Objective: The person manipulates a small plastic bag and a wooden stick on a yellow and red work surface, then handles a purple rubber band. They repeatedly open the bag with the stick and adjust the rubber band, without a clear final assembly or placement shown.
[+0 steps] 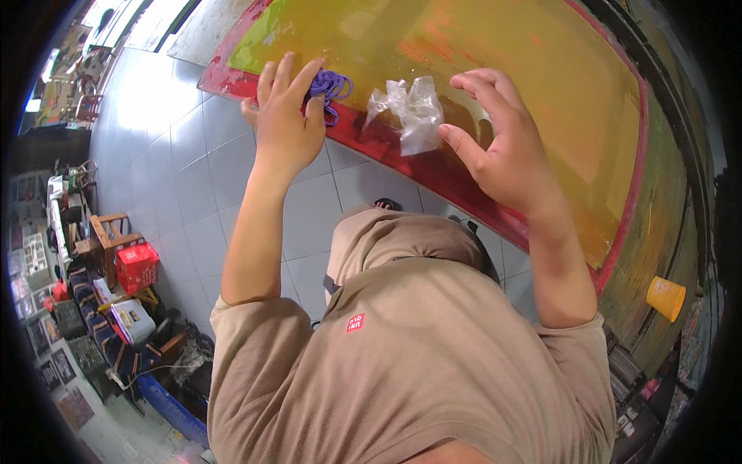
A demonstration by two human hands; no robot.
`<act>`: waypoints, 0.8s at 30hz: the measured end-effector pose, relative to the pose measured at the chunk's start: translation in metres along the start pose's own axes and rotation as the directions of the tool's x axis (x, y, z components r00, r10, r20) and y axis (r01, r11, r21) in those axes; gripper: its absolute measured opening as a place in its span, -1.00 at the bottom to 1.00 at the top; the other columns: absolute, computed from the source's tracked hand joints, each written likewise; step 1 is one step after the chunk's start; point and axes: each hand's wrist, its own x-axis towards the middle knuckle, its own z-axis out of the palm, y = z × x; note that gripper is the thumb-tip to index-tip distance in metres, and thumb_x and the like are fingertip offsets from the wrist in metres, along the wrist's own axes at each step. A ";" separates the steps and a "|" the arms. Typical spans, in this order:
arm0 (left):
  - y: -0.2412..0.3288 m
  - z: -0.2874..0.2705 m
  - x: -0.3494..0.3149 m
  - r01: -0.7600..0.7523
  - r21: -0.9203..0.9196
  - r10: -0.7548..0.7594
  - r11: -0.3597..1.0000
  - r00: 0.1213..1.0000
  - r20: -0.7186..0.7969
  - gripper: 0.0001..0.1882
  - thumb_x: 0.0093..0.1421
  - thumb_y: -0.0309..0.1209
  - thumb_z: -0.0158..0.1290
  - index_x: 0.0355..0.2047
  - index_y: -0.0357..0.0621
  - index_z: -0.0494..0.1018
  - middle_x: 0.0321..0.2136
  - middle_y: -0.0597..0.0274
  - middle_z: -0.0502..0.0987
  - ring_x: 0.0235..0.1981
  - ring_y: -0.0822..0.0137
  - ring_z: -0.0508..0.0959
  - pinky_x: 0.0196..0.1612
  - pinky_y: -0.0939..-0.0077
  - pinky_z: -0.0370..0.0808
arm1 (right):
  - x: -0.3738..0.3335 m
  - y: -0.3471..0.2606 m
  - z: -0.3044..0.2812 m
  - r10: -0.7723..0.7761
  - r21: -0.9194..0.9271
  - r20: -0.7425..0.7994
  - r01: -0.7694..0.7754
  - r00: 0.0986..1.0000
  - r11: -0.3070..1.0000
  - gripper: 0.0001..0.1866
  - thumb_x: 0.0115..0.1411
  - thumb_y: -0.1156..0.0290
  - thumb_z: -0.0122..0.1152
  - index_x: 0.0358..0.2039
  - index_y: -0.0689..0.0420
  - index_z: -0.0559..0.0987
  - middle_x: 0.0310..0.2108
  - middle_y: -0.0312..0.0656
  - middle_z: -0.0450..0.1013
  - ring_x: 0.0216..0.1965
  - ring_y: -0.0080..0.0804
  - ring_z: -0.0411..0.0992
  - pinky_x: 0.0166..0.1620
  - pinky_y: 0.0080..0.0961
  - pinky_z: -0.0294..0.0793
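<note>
In the upper left of centre, the left hand (287, 116) is spreading its fingers over the near edge of the desk (556, 100), its thumb standing apart from the index finger. A bundle of purple cords (332, 87) is showing right beside that thumb and index finger, looped and partly hidden behind them; whether the hand is touching the bundle, I cannot tell. In the upper middle of the frame, a crumpled piece of clear plastic (417, 116) is lying between the two hands, creased and catching the light. The right hand (495, 127), right of the upper centre, is curving its fingers with a wide gap between them and the thumb. Its thumb tip is pointing at the right edge of the plastic, and contact there is unclear.

The desk is filling the upper right, showing a yellow-ochre surface with a red border. At the far right of the frame, a yellow cup (666, 299) is sitting beyond that border. Grey floor tiles (309, 209) are showing left of centre, and a red box (137, 267) is standing beside a wooden stool (108, 232) at the left.
</note>
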 end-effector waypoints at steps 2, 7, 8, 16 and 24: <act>-0.007 -0.004 0.006 -0.054 -0.181 0.057 0.982 0.998 0.015 -0.55 0.15 -0.47 -0.05 0.10 -0.09 0.33 0.15 0.01 0.30 0.24 0.01 0.18 0.25 0.01 0.00 | 0.002 -0.006 0.013 -0.021 -0.055 -0.068 0.017 0.997 0.998 -0.48 0.00 0.35 0.32 -0.01 0.23 0.43 0.03 0.01 0.31 0.03 -0.01 0.31 0.08 -0.27 0.32; -0.015 -0.007 0.010 -0.119 -0.658 0.250 0.744 0.962 0.109 -0.53 0.09 -0.53 0.04 0.06 -0.13 0.34 0.03 -0.01 0.38 0.09 -0.01 0.34 0.12 0.20 0.27 | 0.013 -0.021 0.058 -0.185 -0.239 -0.105 0.156 0.977 0.958 -0.51 -0.04 0.39 0.33 -0.04 0.10 0.47 0.05 -0.02 0.31 0.02 -0.03 0.31 0.08 -0.21 0.30; -0.016 -0.008 0.010 -0.125 -0.660 0.264 0.741 0.958 0.115 -0.53 0.07 -0.55 0.06 0.04 -0.15 0.35 0.01 0.00 0.39 0.05 0.00 0.36 0.10 0.23 0.30 | 0.014 -0.017 0.062 -0.193 -0.255 -0.075 0.168 0.978 0.952 -0.54 -0.03 0.40 0.32 -0.06 0.09 0.49 0.05 -0.03 0.31 0.01 -0.04 0.32 0.07 -0.21 0.30; -0.001 -0.001 0.005 -0.026 -0.844 0.126 0.536 0.991 0.049 -0.55 -0.03 -0.63 0.08 -0.05 -0.20 0.41 -0.12 0.02 0.46 -0.07 0.00 0.43 -0.01 0.27 0.38 | 0.020 -0.005 0.070 -0.259 -0.307 -0.002 0.246 0.966 0.919 -0.72 -0.02 0.49 0.23 -0.24 -0.04 0.59 0.01 -0.14 0.36 -0.11 -0.15 0.34 -0.10 -0.23 0.34; -0.012 0.002 -0.004 -0.222 -0.607 0.232 0.763 0.971 -0.063 -0.52 -0.02 -0.53 0.14 -0.02 -0.20 0.41 -0.13 0.02 0.48 -0.10 0.02 0.46 -0.04 0.27 0.41 | 0.023 0.017 0.064 -0.290 -0.171 0.035 0.292 0.956 0.941 -0.83 -0.01 0.52 0.21 -0.36 0.01 0.57 -0.13 -0.28 0.40 -0.20 -0.22 0.34 -0.15 -0.30 0.35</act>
